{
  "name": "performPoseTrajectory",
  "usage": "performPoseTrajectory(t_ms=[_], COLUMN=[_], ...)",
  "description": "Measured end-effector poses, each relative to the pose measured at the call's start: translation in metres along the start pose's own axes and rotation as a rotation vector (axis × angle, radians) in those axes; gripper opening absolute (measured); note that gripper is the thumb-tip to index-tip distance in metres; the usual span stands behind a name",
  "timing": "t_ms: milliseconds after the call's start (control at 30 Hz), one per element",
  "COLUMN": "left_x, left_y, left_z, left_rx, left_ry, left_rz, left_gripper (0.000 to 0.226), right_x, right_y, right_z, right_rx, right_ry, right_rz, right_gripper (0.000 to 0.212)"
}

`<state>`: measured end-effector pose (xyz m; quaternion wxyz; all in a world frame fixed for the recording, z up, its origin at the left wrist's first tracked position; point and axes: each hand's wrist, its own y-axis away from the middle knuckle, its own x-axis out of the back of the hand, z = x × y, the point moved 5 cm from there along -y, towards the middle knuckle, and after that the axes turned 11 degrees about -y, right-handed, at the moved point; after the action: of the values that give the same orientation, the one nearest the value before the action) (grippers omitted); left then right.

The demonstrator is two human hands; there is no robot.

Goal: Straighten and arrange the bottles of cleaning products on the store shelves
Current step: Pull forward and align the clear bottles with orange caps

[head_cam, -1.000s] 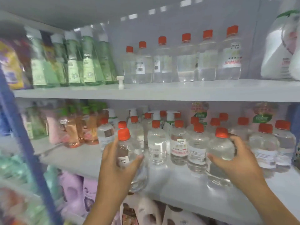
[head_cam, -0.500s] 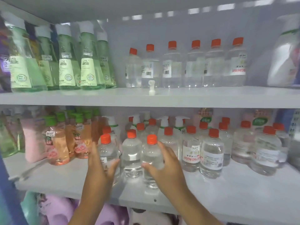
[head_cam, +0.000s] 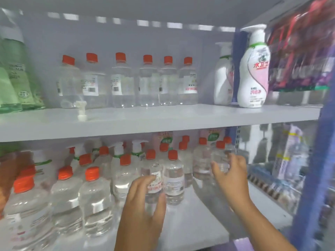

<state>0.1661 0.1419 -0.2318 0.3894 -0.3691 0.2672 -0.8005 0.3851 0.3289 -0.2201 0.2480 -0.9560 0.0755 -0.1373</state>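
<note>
In the head view, the left hand (head_cam: 143, 201) is curling its fingers and thumb around a clear plastic bottle (head_cam: 153, 180) with a red ribbed cap, standing upright near the front of the lower shelf (head_cam: 195, 223), just beside a matching bottle (head_cam: 173, 178) on its right. The right hand (head_cam: 229, 175) is reaching farther right, its fingers wrapping another clear bottle (head_cam: 219, 158) that is standing near the blue upright post (head_cam: 306, 178). More round-shouldered clear bottles with red caps are crowding the left of this smooth grey metal shelf. On the upper shelf (head_cam: 145, 122), a row of six clear red-capped bottles (head_cam: 126, 80) is lining the back wall; a small white pump nozzle (head_cam: 81, 110) is sitting loose in front of them. Green translucent bottles (head_cam: 16, 78) are standing at far left, and a curvy white and pink pump bottle (head_cam: 253, 69) at right
</note>
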Motion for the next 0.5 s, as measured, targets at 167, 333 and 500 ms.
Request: performPoseTrajectory(t_ms=[167, 333, 500], left_x=[-0.081, -0.112, -0.057], left_y=[-0.048, -0.047, 0.011], left_z=[0.031, 0.038, 0.046], left_rx=[0.217, 0.235, 0.166], left_ry=[-0.585, -0.677, -0.195], left_rz=[-0.215, -0.16, -0.026], left_gripper=[0.074, 0.068, 0.067], right_x=[0.002, 0.003, 0.013], right_y=[-0.061, -0.059, 0.008], right_z=[0.048, 0.056, 0.02], right_rx=[-0.111, -0.046, -0.012], right_ry=[0.122, 0.104, -0.201], right_rz=[-0.158, -0.197, -0.457], right_gripper=[0.085, 0.073, 0.061])
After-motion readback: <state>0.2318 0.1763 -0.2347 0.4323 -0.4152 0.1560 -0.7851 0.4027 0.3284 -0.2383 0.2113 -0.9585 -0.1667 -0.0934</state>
